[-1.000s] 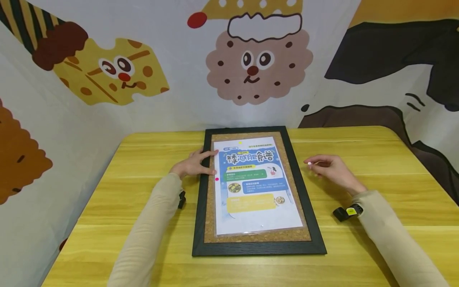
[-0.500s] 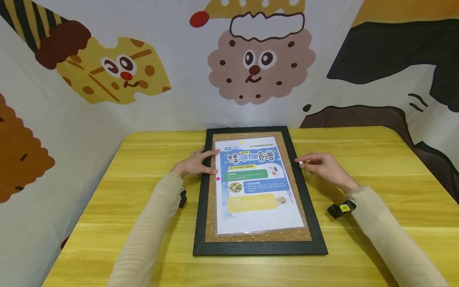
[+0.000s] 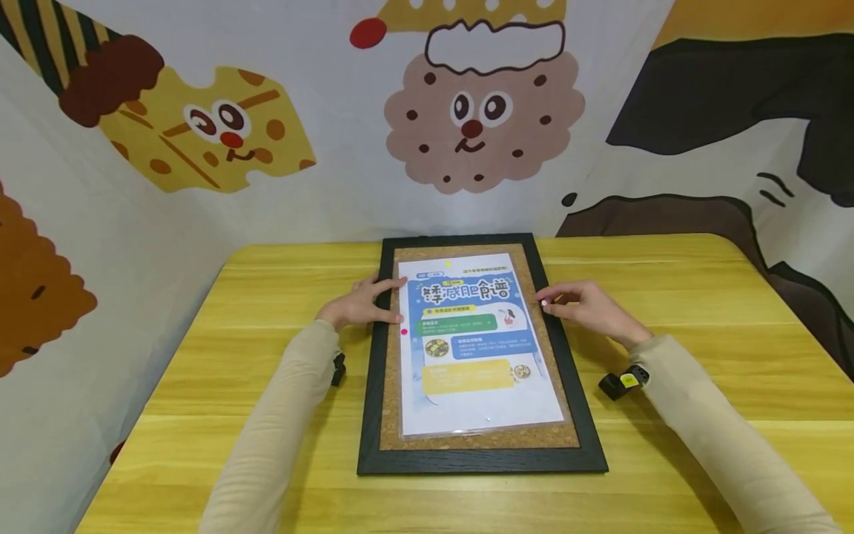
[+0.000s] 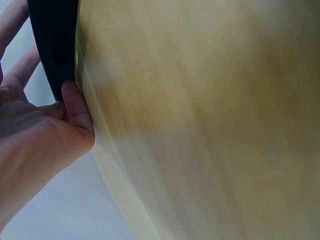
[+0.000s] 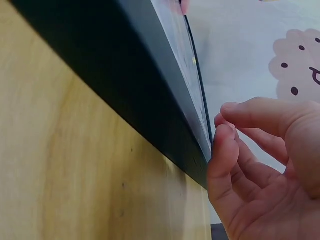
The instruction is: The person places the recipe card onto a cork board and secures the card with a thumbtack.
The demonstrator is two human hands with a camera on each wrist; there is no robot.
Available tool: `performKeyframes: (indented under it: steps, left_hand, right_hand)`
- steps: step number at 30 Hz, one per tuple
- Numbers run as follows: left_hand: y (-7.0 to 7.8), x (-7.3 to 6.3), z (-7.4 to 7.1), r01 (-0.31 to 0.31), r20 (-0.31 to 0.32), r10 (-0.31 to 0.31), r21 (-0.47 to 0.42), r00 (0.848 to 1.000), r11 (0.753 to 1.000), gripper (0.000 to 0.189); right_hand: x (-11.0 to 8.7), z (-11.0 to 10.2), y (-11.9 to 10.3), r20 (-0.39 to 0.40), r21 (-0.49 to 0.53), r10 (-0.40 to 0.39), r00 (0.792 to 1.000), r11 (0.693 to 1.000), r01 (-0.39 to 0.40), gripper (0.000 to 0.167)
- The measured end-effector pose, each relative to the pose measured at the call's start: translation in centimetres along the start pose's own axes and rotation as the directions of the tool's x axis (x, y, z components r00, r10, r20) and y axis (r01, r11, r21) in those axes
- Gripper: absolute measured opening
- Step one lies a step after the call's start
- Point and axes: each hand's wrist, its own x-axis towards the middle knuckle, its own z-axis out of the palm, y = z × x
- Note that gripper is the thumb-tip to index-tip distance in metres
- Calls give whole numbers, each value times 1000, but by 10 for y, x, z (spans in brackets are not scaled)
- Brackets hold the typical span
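A black-framed cork board (image 3: 480, 460) lies on the table, bearing a laminated poster (image 3: 467, 408) with blue, green and yellow blocks. A yellow pushpin (image 3: 448, 264) sits at the poster's top edge and a pink pushpin (image 3: 404, 331) at its left edge. My left hand (image 3: 356, 304) reaches over the frame's left side, fingers spread and fingertips on the poster's left edge; in the left wrist view this hand (image 4: 45, 125) is beside the dark frame. Over the frame's right side, my right hand (image 3: 587, 308) pinches a small white pushpin (image 3: 545, 302) between thumb and fingertips.
The yellow wood-grain table (image 3: 700, 311) extends around the board on both sides. Behind it hangs a white cloth (image 3: 333, 215) printed with cartoon cheese and a biscuit; the board's far edge is close to it. Each wrist wears a black camera strap (image 3: 623, 382).
My right hand has moved left with the white pushpin, from beside the board to over its right frame edge. The left hand stays in place on the board's left side.
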Motion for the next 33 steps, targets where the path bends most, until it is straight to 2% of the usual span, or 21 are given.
performKeyframes:
  steps: [11, 18, 25, 33]
  left_hand:
    - [-2, 0, 0, -9, 4, 9, -7, 1000, 1000, 84]
    - [0, -3, 0, -23, 4, 23, -17, 1000, 1000, 87]
    - [-2, 1, 0, -8, -1, 8, -8, 1000, 1000, 83]
    - [-1, 0, 0, -5, 1, 5, -9, 1000, 1000, 84]
  right_hand:
    - [11, 6, -1, 42, 3, -62, 997, 998, 62, 15]
    - [16, 10, -5, 67, -16, -82, 994, 996, 83, 13]
    - [20, 13, -3, 82, -19, -107, 991, 994, 109, 12]
    - [20, 15, -8, 79, -45, -69, 994, 996, 72, 13]
